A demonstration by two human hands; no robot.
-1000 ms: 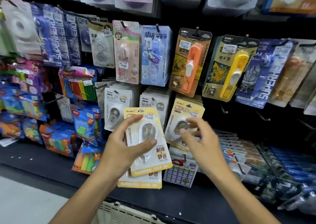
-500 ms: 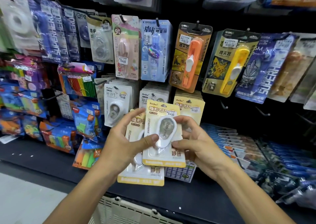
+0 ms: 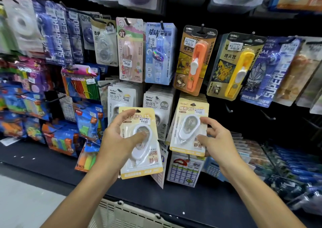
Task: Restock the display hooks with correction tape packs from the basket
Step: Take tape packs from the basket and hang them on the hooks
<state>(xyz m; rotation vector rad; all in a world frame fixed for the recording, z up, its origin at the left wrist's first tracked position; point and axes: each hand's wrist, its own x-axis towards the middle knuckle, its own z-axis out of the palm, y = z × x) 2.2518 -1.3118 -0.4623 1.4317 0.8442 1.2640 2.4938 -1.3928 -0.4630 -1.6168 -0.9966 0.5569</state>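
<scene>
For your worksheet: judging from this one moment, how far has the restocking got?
Done: yellow packs already hang on the hook. In hand: the right hand holds one yellow pack at that hook; the left hand grips another pack. Left: hanging both. The basket shows only its rim, contents unseen.

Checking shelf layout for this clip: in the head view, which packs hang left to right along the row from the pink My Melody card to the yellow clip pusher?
Pink My Melody pack → blue correction tape pack → orange clip pusher pack → yellow clip pusher pack.
</scene>
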